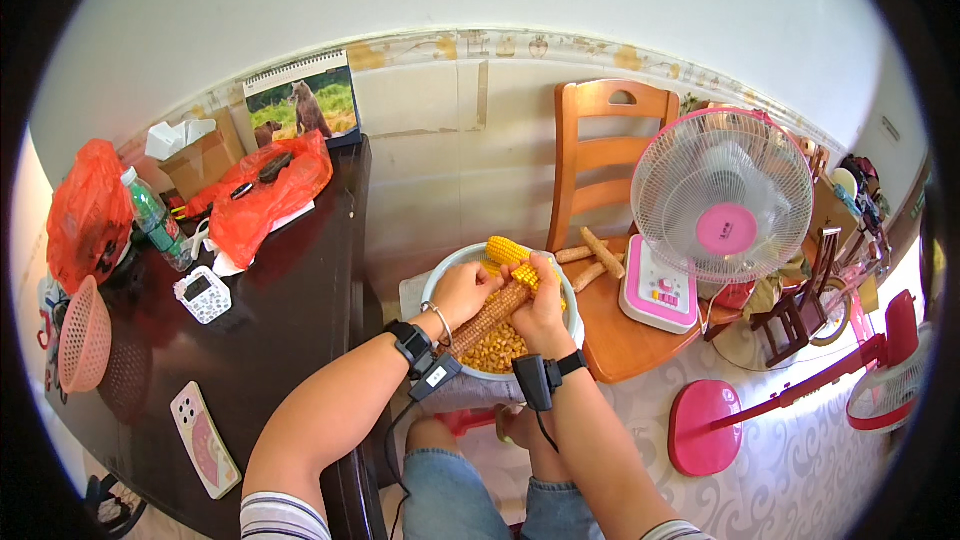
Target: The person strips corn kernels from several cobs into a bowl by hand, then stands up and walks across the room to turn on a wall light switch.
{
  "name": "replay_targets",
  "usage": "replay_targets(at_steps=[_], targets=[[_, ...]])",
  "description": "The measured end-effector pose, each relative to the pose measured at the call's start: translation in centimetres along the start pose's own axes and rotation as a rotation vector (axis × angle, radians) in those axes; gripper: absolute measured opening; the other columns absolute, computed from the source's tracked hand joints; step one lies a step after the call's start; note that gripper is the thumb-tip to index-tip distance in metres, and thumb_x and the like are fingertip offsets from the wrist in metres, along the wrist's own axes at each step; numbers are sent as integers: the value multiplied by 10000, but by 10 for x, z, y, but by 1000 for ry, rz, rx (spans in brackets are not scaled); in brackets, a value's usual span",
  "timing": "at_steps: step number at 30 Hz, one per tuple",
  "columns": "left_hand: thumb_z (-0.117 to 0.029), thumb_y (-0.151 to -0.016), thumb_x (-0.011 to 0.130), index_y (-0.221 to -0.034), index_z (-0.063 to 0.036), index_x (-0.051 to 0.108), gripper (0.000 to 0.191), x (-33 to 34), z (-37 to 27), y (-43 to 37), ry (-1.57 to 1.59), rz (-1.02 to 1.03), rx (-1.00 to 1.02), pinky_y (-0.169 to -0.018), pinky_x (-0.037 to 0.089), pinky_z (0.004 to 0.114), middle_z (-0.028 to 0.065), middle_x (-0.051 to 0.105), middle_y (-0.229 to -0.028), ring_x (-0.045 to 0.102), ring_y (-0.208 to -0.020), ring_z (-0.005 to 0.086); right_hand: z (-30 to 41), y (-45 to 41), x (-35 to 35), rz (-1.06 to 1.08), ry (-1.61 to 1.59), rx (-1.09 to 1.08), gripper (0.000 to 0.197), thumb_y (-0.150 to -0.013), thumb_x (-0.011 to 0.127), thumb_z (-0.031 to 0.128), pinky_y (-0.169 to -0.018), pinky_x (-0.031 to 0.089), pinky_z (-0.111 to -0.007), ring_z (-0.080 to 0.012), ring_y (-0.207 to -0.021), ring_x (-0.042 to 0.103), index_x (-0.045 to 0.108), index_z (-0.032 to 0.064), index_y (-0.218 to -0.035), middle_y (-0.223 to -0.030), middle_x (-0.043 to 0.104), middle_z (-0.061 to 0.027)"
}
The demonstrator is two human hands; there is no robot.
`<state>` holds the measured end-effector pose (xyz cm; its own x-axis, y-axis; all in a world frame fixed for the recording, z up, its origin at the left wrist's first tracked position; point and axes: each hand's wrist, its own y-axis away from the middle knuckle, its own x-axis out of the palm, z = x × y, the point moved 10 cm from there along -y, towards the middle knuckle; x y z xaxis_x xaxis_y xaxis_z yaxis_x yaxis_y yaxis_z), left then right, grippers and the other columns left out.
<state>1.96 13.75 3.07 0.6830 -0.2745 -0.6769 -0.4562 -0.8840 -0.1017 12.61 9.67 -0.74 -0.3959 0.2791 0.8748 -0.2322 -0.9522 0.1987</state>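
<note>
Over a light-coloured basin (429, 292) my right hand (541, 309) grips a corn cob (487, 319), largely stripped, with yellow kernels left near its upper end. My left hand (466, 292) has its fingertips pressed against the cob beside those kernels, thumb and fingers close together. Loose kernels (491, 351) cover the basin's bottom under the cob. Beyond my hands, a full yellow corn cob (507, 248) leans at the far rim. Other yellow corn below it is partly hidden by my hands.
On a wooden chair (622, 356) to the right lie several bare cobs (602, 252) and a pink-and-white fan (724, 195). A dark table (300, 300) on the left bears a phone (204, 439), a timer (202, 295), a bottle (157, 221) and red bags (262, 187). Another fan's red base (705, 427) rests on the floor.
</note>
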Motion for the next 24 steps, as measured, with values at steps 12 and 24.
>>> replay_targets(at_steps=[12,24], targets=[[-262,-915,546,-1080,-5,513,307,49,-3,9,616,351,-136,-780,454,243,63,579,-994,558,-897,114,-3,-12,1,67,86,-10,140,-847,598,164,-716,479,-303,-187,-755,576,556,45,-907,-785,589,-65],[-333,-929,496,-1196,33,480,453,51,-20,11,919,389,-107,-837,411,227,45,570,-1050,518,-961,91,-4,-1,9,53,16,30,135,-831,599,133,-737,480,-306,-183,-781,570,547,40,-914,-807,581,-67]])
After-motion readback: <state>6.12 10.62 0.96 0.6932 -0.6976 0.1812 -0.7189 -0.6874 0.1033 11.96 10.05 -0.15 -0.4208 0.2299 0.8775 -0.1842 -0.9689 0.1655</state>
